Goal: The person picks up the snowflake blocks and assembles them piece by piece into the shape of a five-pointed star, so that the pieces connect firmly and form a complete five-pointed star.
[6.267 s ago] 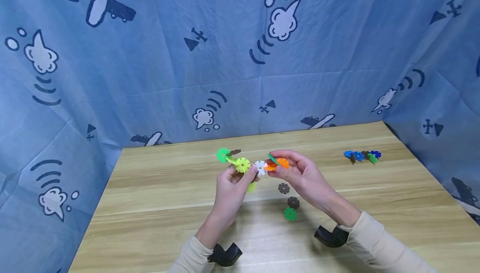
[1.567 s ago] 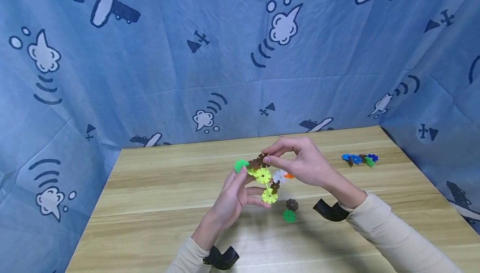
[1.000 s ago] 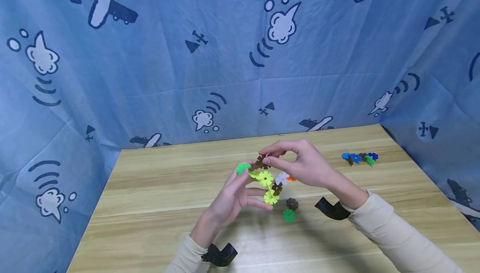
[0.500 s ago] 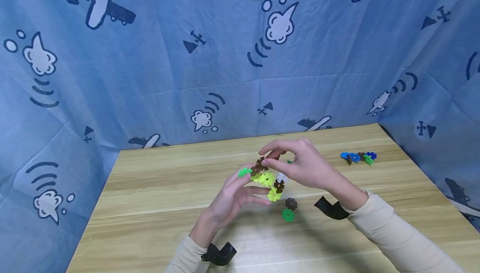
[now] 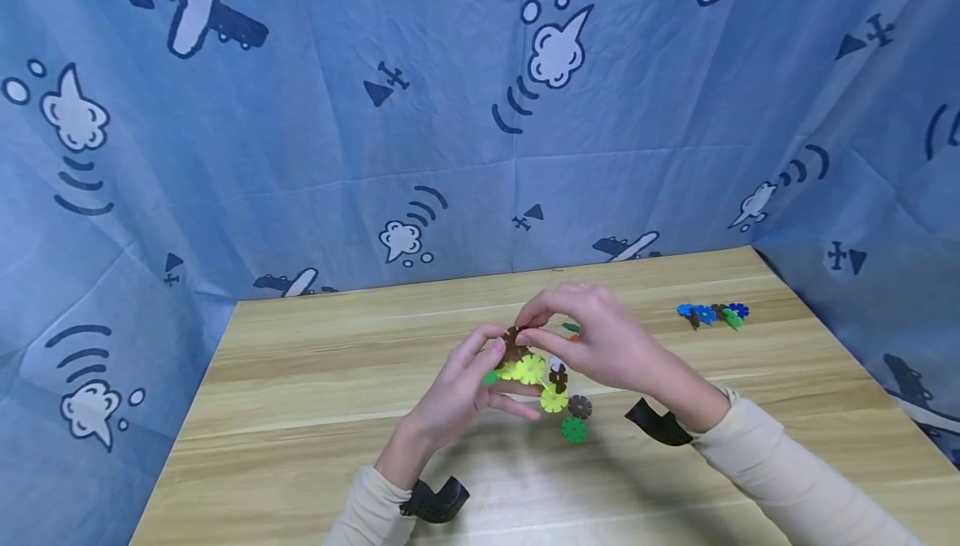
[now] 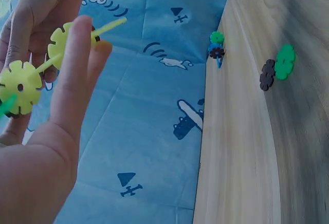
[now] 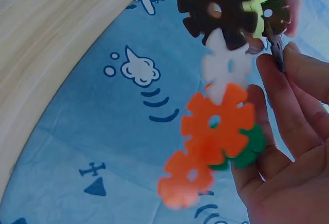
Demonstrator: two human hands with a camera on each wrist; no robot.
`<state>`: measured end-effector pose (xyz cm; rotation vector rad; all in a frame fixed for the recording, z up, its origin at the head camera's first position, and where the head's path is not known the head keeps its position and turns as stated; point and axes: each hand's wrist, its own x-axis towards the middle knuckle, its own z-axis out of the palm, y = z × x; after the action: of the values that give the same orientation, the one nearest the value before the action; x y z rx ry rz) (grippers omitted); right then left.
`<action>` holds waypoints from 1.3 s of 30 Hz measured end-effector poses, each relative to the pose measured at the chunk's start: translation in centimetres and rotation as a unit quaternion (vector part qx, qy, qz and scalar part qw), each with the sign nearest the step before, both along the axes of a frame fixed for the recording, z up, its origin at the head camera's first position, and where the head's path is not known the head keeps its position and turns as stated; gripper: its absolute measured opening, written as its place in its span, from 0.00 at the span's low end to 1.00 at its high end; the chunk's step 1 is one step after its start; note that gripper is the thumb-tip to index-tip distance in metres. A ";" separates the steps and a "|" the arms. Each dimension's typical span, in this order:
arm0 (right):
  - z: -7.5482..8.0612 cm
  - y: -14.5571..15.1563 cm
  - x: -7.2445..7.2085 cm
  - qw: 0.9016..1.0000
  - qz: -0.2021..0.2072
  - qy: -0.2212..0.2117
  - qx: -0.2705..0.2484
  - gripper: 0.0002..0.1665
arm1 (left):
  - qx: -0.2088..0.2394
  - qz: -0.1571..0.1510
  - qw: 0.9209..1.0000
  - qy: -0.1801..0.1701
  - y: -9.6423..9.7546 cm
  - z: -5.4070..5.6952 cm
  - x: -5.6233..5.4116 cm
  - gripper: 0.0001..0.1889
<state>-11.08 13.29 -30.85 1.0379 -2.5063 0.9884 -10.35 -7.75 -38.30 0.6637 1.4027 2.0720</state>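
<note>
Two loose discs lie nearest on the table (image 5: 285, 396): a green disc (image 5: 573, 429) and a dark disc (image 5: 580, 407), well in from the right edge. Cannot tell whether they touch.

Slightly farther, held clear of the surface: a chain of slotted discs (image 5: 532, 369). Left hand (image 5: 453, 392) pinches it with thumb and index finger at the brown part, lower fingers extended beside the yellow pieces. Right hand (image 5: 611, 346) pinches a thin brown disc (image 7: 275, 49), edge-on in the right wrist view, between thumb and index finger. Orange discs (image 7: 218, 118) trail beyond the white disc (image 7: 226, 70); blurred.

Risks (judgement): if the slots meet crooked, pressing could make the brown disc skid out of the pinch. Force at that joint may also twist the chain; the orange tail, seemingly little supported, could then work loose and drop toward the table.

Farther: a blue-and-brown cluster (image 5: 705, 313) near the back right corner, out of harm's way.

Changes: 6.3 s ago three discs lay loose in front, two of them dark; now one dark and the green. Right hand was then at the orange end. Since 0.5 s ago, left thumb has shifted from the green end piece onto the brown part.
</note>
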 end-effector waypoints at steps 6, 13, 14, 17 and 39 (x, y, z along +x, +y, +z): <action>-0.2 0.1 0.3 1.000 -0.002 0.002 0.008 0.07 | -0.009 0.008 1.000 0.010 0.1 -0.2 0.2 0.21; 0.7 2.7 -0.4 0.996 -0.084 0.021 -0.027 0.13 | -0.044 0.013 0.999 -0.006 -0.1 -0.2 0.5 0.23; 0.9 3.5 -0.7 0.993 -0.111 0.029 -0.033 0.13 | -0.046 0.012 0.999 -0.008 -0.1 -0.2 0.5 0.23; 0.4 6.6 -2.0 0.980 -0.196 0.029 -0.024 0.12 | -0.049 0.013 0.999 -0.010 -0.1 -0.2 0.6 0.22; -13.7 20.9 -7.8 0.861 -0.361 -0.222 0.281 0.32 | -0.050 0.020 0.998 -0.010 -0.1 0.3 0.8 0.23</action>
<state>-18.87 34.18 -44.58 -0.1419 -3.2457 0.2722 -9.51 -7.90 -38.05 0.5761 1.5081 2.0181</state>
